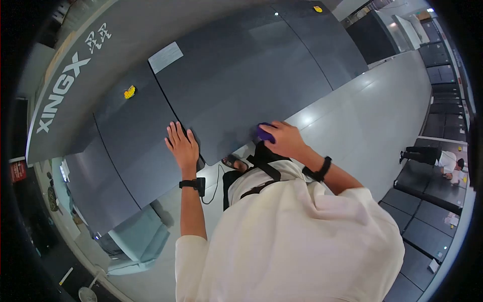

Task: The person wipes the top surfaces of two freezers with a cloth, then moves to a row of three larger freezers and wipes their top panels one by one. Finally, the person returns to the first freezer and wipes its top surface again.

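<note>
My left hand (182,146) lies flat on the dark grey tabletop (226,95), fingers spread, beside the dark seam between two table panels. Nothing is in it. At the table's front edge, my right hand (285,140) is closed round a purple object (264,132), which is partly hidden by the fingers; whether it is cloth or something firmer I cannot tell. Both wrists wear black bands.
Small yellow items lie on the table, one at the left (130,92) and one at the far right (317,9). A pale sheet (165,57) lies near the panel. Light-blue fabric (138,239) hangs at lower left. Another person (437,158) stands by distant tables at right.
</note>
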Tool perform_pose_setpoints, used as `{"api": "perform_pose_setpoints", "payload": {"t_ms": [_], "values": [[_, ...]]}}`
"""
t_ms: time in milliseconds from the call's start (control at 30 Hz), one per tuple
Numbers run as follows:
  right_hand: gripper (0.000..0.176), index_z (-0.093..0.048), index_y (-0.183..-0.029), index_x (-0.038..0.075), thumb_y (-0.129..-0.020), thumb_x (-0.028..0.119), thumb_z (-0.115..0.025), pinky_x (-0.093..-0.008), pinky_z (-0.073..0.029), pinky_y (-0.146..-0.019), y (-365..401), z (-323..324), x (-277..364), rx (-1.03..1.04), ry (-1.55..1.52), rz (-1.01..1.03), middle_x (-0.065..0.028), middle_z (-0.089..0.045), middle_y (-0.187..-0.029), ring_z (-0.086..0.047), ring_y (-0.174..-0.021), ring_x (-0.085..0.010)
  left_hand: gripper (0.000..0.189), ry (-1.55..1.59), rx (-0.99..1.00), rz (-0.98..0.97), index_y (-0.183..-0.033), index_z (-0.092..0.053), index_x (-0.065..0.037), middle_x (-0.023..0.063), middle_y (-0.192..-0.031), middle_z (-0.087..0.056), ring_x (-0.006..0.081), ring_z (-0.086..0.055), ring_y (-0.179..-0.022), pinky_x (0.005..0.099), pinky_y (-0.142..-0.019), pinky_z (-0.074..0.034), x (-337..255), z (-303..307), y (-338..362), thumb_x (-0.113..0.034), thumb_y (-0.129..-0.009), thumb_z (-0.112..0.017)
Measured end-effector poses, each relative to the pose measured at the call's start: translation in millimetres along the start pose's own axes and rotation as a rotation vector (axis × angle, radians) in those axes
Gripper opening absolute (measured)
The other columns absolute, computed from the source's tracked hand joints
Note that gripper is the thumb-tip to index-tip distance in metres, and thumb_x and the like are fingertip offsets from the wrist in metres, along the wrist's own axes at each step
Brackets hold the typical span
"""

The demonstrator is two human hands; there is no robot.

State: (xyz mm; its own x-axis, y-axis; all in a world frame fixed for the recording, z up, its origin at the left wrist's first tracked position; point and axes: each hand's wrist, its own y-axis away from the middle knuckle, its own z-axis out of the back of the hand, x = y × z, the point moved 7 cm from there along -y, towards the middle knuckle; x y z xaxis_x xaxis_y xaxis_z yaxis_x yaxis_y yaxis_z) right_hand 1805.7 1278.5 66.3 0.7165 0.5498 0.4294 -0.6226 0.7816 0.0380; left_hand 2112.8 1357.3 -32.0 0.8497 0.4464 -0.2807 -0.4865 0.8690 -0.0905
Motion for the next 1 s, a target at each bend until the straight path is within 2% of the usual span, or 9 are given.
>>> {"api": "perform_pose_setpoints", "payload": {"t_ms": [167, 500, 600, 633, 700, 767, 867, 900, 1000], "values": [[0.043, -0.068, -0.115, 0.011, -0.077, 0.031, -0.066, -0.0419, -0.055, -0.079, 48, 16, -35, 0.065, -0.061, -0.369, -0.0137, -0.067, -0.101, -0.067, -0.088, -0.0337, 0.051, 0.043, -0.066, -0.023, -0.145, -0.041, -0.006, 0.0127, -0.155, -0.034, 0.0302, -0.025, -0.146, 0.0517, -0.118, -0.015, 4, -4, 1, -0.035, -0.104, -0.035], [0.041, -0.063, -0.115, 0.01, -0.084, 0.036, -0.064, -0.0449, -0.053, -0.081, 2, 30, -76, -0.032, -0.025, -0.224, -0.0174, -0.067, -0.105, -0.066, -0.094, -0.038, 0.047, 0.157, -0.045, -0.018, -0.143, -0.044, -0.007, 0.0143, -0.155, -0.034, 0.033, -0.026, -0.145, 0.0528, -0.118, -0.017, 13, -9, 3, -0.032, -0.104, -0.036], [0.042, -0.059, -0.116, 0.007, -0.084, 0.033, -0.066, -0.0456, -0.053, -0.081, -36, 53, -89, -0.126, -0.019, -0.219, -0.0197, -0.066, -0.105, -0.066, -0.095, -0.0388, 0.048, 0.198, -0.05, 0.045, -0.142, -0.044, -0.005, 0.0158, -0.154, -0.034, 0.0341, -0.027, -0.145, 0.0538, -0.117, -0.019, -12, 6, 18, -0.033, -0.104, -0.037], [0.042, -0.058, -0.115, 0.006, -0.084, 0.033, -0.066, -0.0457, -0.053, -0.082, -48, 57, -86, -0.117, -0.07, -0.203, -0.0204, -0.066, -0.106, -0.066, -0.095, -0.0392, 0.049, 0.185, -0.062, -0.028, -0.14, -0.045, -0.004, 0.0186, -0.153, -0.034, 0.0355, -0.028, -0.144, 0.0517, -0.116, -0.023, -30, 15, 24, -0.034, -0.102, -0.043], [0.044, -0.057, -0.115, 0.004, -0.084, 0.033, -0.067, -0.0458, -0.053, -0.082, -69, 56, -67, -0.09, -0.178, -0.187, -0.0218, -0.066, -0.107, -0.066, -0.096, -0.04, 0.058, 0.507, -0.044, -0.183, -0.142, -0.042, -0.003, 0.0209, -0.154, -0.031, 0.0378, -0.029, -0.143, 0.0489, -0.116, -0.025, -74, 34, 41, -0.034, -0.096, -0.057], [0.045, -0.057, -0.115, 0.004, -0.084, 0.035, -0.068, -0.0445, -0.053, -0.085, -81, 27, -34, 0.044, -0.405, -0.145, -0.0224, -0.067, -0.109, -0.066, -0.098, -0.0403, 0.086, 0.654, 0.096, -0.287, -0.149, -0.028, -0.003, 0.0221, -0.155, -0.025, 0.0371, -0.026, -0.144, 0.0469, -0.117, -0.023, -114, 39, 59, -0.036, -0.085, -0.074], [0.056, -0.056, -0.127, 0.004, -0.089, 0.045, -0.06, -0.0419, -0.048, -0.094, -69, -32, 38, 0.273, -0.784, 0.099, -0.0239, -0.064, -0.118, -0.063, -0.109, -0.0381, 0.105, 0.893, 0.214, -0.157, -0.151, -0.02, -0.003, 0.0208, -0.155, -0.024, 0.0356, -0.027, -0.143, 0.0449, -0.117, -0.023, -133, 34, 87, -0.031, -0.074, -0.086], [0.059, -0.053, -0.132, 0.003, -0.093, 0.048, -0.052, -0.042, -0.045, -0.099, -57, -44, 64, 0.443, -0.903, 0.081, -0.0237, -0.06, -0.127, -0.059, -0.116, -0.0378, 0.112, 0.721, 0.09, -0.158, -0.152, -0.018, -0.001, 0.0214, -0.155, -0.023, 0.0343, -0.024, -0.144, 0.0435, -0.116, -0.027, -126, 36, 94, -0.03, -0.069, -0.087], [0.062, -0.043, -0.142, 0.004, -0.099, 0.048, -0.041, -0.043, -0.041, -0.103, -28, -71, 105, 0.564, -1.029, 0.174, -0.027, -0.056, -0.132, -0.055, -0.12, -0.0426, 0.089, 0.886, -0.085, 0.198, -0.145, -0.034, -0.002, 0.0196, -0.143, -0.043, 0.0329, -0.044, -0.132, 0.0418, -0.11, -0.036, -77, 51, 119, -0.01, -0.071, -0.083]]}}
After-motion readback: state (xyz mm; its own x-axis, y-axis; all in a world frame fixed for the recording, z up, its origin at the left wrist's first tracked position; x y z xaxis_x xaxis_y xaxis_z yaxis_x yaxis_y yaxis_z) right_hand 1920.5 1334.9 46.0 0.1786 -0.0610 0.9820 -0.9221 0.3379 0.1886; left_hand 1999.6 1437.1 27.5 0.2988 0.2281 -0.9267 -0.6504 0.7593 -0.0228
